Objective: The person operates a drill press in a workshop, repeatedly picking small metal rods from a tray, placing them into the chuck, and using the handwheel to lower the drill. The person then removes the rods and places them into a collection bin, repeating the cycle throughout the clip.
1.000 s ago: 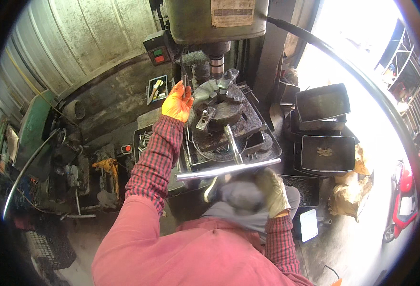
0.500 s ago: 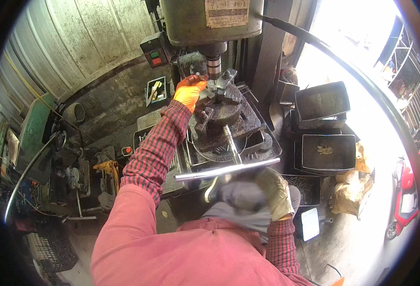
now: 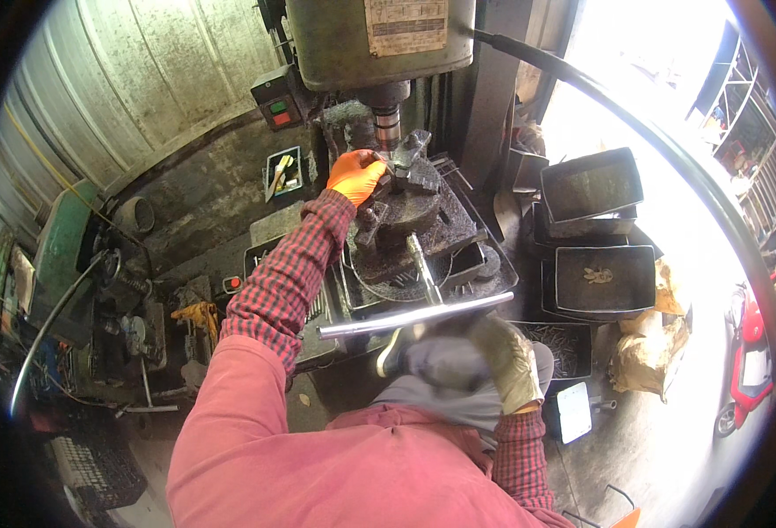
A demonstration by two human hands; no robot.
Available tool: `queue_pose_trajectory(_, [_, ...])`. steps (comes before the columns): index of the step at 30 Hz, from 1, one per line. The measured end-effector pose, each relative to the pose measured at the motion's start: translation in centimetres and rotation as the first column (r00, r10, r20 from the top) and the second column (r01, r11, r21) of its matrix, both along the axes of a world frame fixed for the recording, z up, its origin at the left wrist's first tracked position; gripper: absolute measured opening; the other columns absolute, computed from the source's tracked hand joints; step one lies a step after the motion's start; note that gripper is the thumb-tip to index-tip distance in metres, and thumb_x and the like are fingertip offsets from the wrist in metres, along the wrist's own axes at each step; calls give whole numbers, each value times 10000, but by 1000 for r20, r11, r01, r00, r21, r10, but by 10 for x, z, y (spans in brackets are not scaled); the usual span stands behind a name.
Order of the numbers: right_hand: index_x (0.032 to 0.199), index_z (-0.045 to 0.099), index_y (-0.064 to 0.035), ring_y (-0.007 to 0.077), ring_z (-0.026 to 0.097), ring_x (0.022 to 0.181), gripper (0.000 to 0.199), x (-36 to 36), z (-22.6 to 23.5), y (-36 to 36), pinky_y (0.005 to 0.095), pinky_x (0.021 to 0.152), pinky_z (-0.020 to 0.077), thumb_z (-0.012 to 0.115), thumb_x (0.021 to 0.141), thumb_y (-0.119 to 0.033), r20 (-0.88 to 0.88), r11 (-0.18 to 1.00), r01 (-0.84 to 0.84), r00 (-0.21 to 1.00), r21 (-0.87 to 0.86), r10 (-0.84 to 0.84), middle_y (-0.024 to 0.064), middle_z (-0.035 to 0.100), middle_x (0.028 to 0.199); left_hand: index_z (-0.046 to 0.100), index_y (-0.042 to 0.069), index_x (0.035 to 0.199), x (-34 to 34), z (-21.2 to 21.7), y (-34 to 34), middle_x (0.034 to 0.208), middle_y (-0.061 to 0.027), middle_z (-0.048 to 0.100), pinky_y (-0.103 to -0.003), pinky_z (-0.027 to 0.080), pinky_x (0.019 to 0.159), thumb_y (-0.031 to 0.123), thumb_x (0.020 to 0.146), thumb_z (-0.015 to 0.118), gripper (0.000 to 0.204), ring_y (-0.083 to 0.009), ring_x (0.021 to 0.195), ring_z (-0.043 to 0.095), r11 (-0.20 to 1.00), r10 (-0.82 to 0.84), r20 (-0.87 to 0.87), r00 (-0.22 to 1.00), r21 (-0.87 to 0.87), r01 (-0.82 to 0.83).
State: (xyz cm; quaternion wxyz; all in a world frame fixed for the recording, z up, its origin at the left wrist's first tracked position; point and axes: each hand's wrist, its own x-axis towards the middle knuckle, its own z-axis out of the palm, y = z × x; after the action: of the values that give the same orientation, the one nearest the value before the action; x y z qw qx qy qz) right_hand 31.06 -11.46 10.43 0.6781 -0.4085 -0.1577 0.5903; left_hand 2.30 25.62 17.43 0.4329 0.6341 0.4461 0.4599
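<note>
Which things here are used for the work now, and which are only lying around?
In use:
left hand on the metal workpiece
round vise under the drill spindle
right hand by the long steel handle

Lying about:
dark metal trays
small box of tools

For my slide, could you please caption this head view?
Left hand in an orange glove steadies a grey metal workpiece under the green drill press; right hand grips the shiny steel vise handle.
</note>
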Motion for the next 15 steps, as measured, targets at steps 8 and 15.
queue_pose_trajectory(8, [1415,555,50,221,657,1174,575,-7,7,29,333,1033,522,761,887,-46,600,998,61,800,-24,-34,164,680,1292,747,-1,1006,7,6,-5,930,-130,772,-355,547,810,322,884,729,346,-235,888,740,954,145,-511,847,300,18])
queue_pose_trajectory(15, [1188,657,1,359,671,1089,518,-24,-21,93,465,1002,516,795,695,-72,832,941,-114,-441,319,-336,174,704,1142,785,61,1070,9,17,-13,1054,-161,748,-423,549,916,388,865,717,391,-344,1030,725,973,149,-550,822,228,-24])
